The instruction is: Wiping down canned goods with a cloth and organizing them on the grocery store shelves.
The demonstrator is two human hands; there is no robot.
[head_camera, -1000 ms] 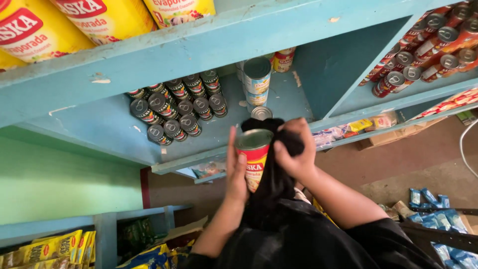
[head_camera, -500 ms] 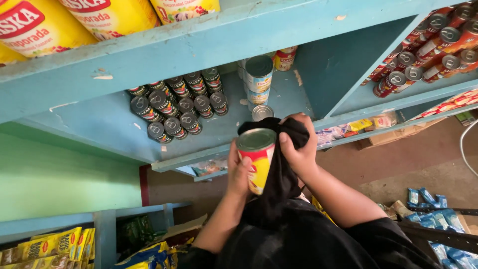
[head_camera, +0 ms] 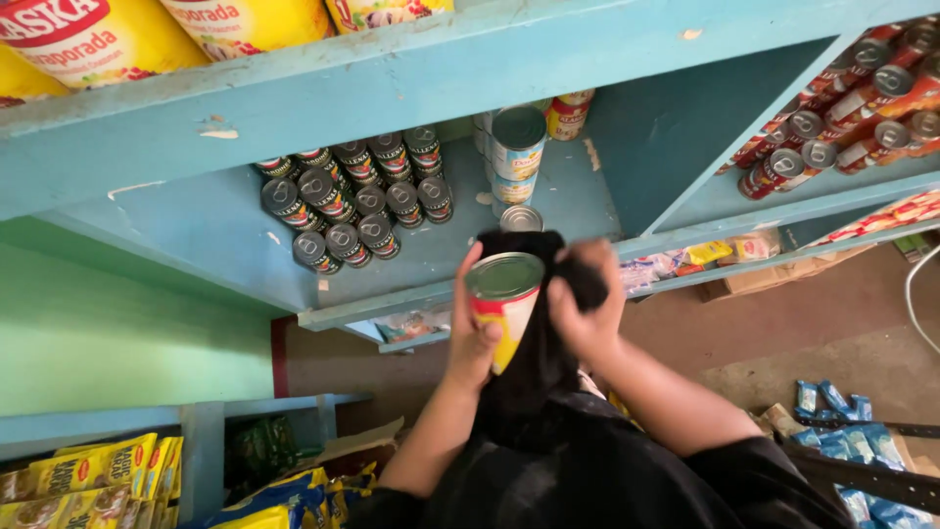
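The left hand [head_camera: 473, 338] is wrapped around a tin can [head_camera: 503, 306] with a red and yellow label, held upright in the air just in front of the front edge of the blue shelf [head_camera: 411, 294]. The thumb lies up the can's left side, reaching its silver rim, and the other fingers curl out of sight behind it, so the can sits deep in the grasp. The right hand [head_camera: 587, 312] is closed on a black cloth [head_camera: 537, 343], bunched in the fingers and pressed against the can's right side; the cloth drapes down between the two forearms and rises behind the can. Directly beyond, near the shelf's front edge, stands a short stack of cans with pale labels [head_camera: 516, 162]. Toward the shelf's left sits a tight cluster of small dark tins [head_camera: 352, 201]. Another shelf off to the right carries red tins [head_camera: 842, 108]. Yellow packets [head_camera: 88, 480] fill the low shelf at the lower left.
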